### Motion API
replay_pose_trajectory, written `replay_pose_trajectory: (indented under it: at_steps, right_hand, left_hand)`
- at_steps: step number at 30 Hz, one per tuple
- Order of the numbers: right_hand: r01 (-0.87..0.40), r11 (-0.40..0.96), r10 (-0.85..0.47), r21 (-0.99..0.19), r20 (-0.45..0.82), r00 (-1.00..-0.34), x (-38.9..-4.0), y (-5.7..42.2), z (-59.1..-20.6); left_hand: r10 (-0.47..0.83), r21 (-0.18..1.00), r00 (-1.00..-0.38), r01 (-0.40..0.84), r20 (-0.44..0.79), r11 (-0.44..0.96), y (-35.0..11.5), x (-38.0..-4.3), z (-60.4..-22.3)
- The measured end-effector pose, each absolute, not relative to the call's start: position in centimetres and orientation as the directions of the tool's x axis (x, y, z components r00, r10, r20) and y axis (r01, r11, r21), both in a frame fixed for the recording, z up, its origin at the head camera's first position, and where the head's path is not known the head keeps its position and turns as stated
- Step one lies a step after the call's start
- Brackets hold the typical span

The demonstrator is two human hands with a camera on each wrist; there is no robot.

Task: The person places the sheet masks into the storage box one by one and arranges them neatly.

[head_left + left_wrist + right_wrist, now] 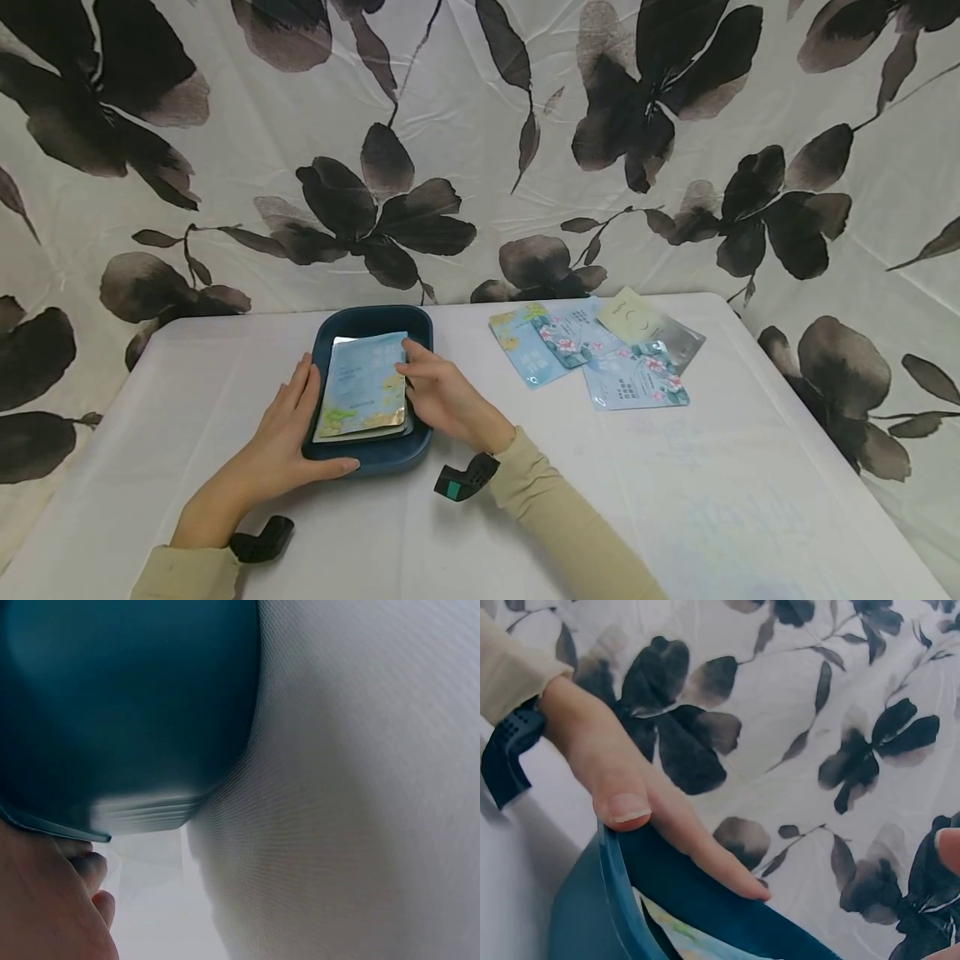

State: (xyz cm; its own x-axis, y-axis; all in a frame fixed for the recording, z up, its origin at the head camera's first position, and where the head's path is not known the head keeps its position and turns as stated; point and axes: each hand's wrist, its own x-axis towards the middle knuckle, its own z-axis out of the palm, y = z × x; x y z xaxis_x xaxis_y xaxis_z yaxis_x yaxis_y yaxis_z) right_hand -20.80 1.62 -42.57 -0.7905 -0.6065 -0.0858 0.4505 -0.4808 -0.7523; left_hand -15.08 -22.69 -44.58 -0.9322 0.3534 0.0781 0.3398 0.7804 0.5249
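Observation:
A dark blue tray [397, 462] stands on the table with a stack of flat packets in it. The top packet [363, 383] is light blue with yellow and green flowers, like a sheet mask packet. My left hand [281, 442] rests along the tray's left side, fingers straight and thumb by the front rim; the right wrist view shows this hand [645, 795] on the rim. At the stack's right edge, my right hand [446, 396] has its fingertips against the top packet. In the left wrist view the tray wall [135, 697] fills the upper left.
Several similar packets overlap to the right of the tray, including a blue one with pink flowers [637, 379] and a pale yellow and silver one [633, 317]. A white cloth [525, 508] covers the table. Behind it hangs a floral curtain [480, 217].

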Motion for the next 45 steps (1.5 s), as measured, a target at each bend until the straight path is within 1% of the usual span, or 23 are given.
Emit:
replay_pose_trajectory:
  at_steps: [5, 9, 12, 15, 17, 20, 23, 26, 30, 33, 37, 40, 45]
  right_hand:
    - [0.457, -0.538, -0.601, -0.708, -0.058, -0.797, -20.9, 1.7, -42.6]
    - [0.429, -0.548, -0.587, -0.718, -0.035, -0.809, -21.0, 1.7, -42.5]
    - [0.373, -0.564, -0.56, -0.737, 0.009, -0.829, -21.1, 2.0, -42.5]
    - [0.291, -0.588, -0.542, -0.755, 0.1, -0.835, -21.6, 2.8, -42.7]
    - [0.238, -0.593, -0.546, -0.769, 0.168, -0.821, -22.0, 3.5, -42.8]
    - [0.145, -0.562, -0.551, -0.814, 0.238, -0.8, -22.3, 4.8, -42.9]
    - [0.038, -0.491, -0.524, -0.871, 0.26, -0.811, -22.4, 5.9, -43.0]
    - [-0.074, -0.396, -0.453, -0.915, 0.265, -0.851, -22.8, 7.1, -42.7]
    - [-0.188, -0.249, -0.334, -0.95, 0.267, -0.904, -23.5, 9.2, -42.1]
    - [-0.286, -0.129, -0.271, -0.949, 0.311, -0.911, -24.0, 10.9, -41.7]
    - [-0.407, 0.053, -0.222, -0.912, 0.387, -0.895, -24.7, 13.6, -41.2]
    - [-0.416, 0.199, -0.18, -0.887, 0.385, -0.905, -24.8, 15.7, -40.7]
    - [-0.353, 0.421, -0.095, -0.836, 0.346, -0.933, -24.7, 19.3, -40.2]
  left_hand:
    - [0.349, 0.514, -0.934, 0.336, 0.074, 0.79, -22.7, -15.1, -44.5]
    - [0.341, 0.516, -0.938, 0.324, 0.065, 0.793, -22.7, -15.0, -44.5]
    - [0.335, 0.519, -0.94, 0.315, 0.057, 0.795, -22.7, -15.0, -44.5]
    - [0.331, 0.52, -0.942, 0.309, 0.052, 0.796, -22.7, -15.0, -44.5]
    - [0.33, 0.521, -0.943, 0.307, 0.05, 0.797, -22.7, -15.0, -44.4]
    - [0.329, 0.52, -0.943, 0.305, 0.048, 0.798, -22.7, -15.0, -44.4]
    - [0.329, 0.527, -0.943, 0.303, 0.046, 0.794, -22.7, -14.9, -44.4]
    - [0.329, 0.533, -0.943, 0.303, 0.048, 0.79, -22.8, -14.9, -44.3]
    - [0.33, 0.534, -0.943, 0.305, 0.051, 0.789, -22.8, -14.9, -44.3]
    - [0.329, 0.533, -0.943, 0.302, 0.047, 0.79, -22.7, -14.9, -44.2]
    - [0.328, 0.532, -0.944, 0.296, 0.036, 0.794, -22.6, -14.9, -44.2]
    - [0.329, 0.532, -0.944, 0.293, 0.028, 0.794, -22.6, -15.0, -44.3]
    - [0.332, 0.53, -0.943, 0.297, 0.031, 0.794, -22.6, -15.1, -44.4]
